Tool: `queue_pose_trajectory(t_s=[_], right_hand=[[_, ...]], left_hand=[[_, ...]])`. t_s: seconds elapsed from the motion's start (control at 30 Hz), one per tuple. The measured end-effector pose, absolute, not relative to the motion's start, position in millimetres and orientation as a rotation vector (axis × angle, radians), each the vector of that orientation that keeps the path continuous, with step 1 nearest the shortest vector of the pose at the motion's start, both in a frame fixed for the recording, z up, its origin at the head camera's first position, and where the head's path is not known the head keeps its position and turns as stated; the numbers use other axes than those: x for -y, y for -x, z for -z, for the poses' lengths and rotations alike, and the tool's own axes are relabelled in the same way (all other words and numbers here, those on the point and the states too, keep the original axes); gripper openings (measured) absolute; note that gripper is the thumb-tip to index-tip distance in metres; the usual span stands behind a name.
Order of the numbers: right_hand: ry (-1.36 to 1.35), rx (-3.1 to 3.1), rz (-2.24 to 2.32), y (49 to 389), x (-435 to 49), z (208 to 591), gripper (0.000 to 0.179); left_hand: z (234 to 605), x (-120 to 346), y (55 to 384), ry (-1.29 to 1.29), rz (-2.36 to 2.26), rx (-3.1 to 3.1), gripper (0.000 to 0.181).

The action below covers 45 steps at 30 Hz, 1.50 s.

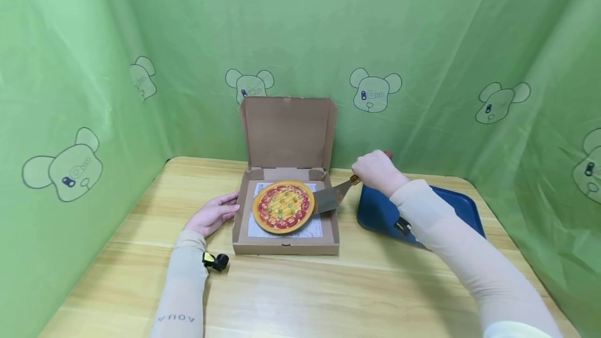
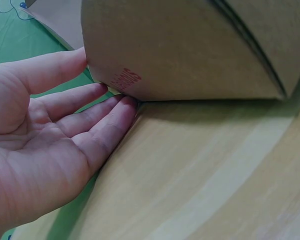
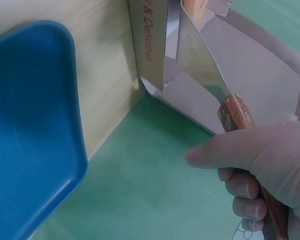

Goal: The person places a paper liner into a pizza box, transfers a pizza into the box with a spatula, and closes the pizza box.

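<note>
The round, yellow-crusted pizza with red slices and green bits (image 1: 284, 206) is within the walls of an open brown cardboard box (image 1: 285, 249), above a printed white paper sheet (image 1: 315, 229); whether it rests fully on the sheet I cannot tell. At its right edge it meets the flat metal blade of a wooden-handled spatula (image 1: 327, 200), whose handle slopes up and away to the right. The right hand (image 1: 379, 172) holds that handle with fingers wrapped round it, so the pizza lies to the left of and below this grip, at the blade's far end. Left of the pizza, the left hand (image 1: 213, 214) holds nothing; its fingers, loosely extended, touch the box's left wall. The lid stands raised behind. To the right, partly under the right forearm, a blue rectangular tray (image 1: 462, 207) sits on the pale wood-grain table (image 1: 291, 296), before green curtains with bear-head outlines (image 1: 300, 25).
</note>
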State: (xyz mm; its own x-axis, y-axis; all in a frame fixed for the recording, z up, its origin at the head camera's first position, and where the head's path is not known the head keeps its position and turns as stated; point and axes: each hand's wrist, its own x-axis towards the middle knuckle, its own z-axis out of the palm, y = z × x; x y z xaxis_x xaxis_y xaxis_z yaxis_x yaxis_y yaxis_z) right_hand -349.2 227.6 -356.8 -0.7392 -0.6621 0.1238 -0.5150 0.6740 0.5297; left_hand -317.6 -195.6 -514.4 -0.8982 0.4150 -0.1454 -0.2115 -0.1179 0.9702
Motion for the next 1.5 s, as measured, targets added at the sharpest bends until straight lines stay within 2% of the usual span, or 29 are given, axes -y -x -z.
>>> queue_pose_trajectory(t_s=[1.23,1.5], right_hand=[[-0.907,2.557,0.86,337.2,-251.6,317.9,0.025],[-0.888,2.552,0.796,335.9,-267.4,319.7,0.027]], left_hand=[[516.0,195.6,318.3,-0.24,-2.065,-1.758,0.064],[515.3,196.1,317.9,-0.25,-2.061,-1.756,0.064]])
